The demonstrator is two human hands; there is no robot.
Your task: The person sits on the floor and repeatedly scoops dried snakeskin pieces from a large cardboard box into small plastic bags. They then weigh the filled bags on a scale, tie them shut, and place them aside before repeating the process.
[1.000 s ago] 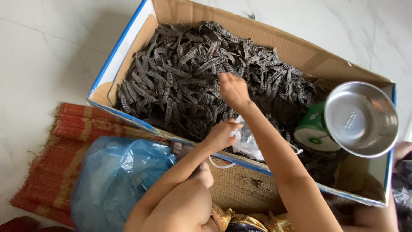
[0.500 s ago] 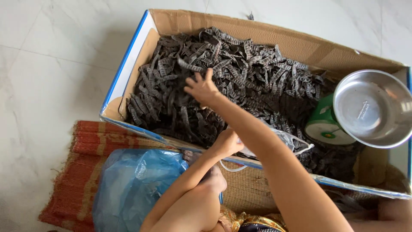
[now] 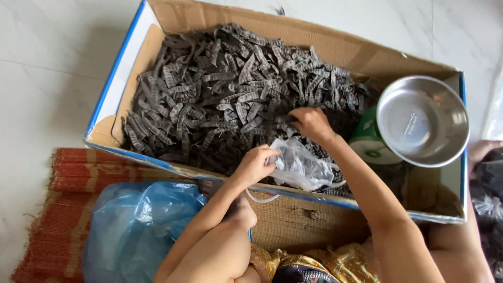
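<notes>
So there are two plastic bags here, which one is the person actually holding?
The small clear bag, held by the left hand at the box's near edge. The big blue bag lies untouched on the woven mat.

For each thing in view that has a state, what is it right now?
cardboard box: open, full of dark dried pods.
clear plastic bag: held open by left hand, partly filled.
right hand: down on the pods, grip closing.
steel bowl: upright, empty.
blue plastic bag: bulging on the mat.

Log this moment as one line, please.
left hand: holds clear plastic bag | right hand: on dark pods | cardboard box
</notes>
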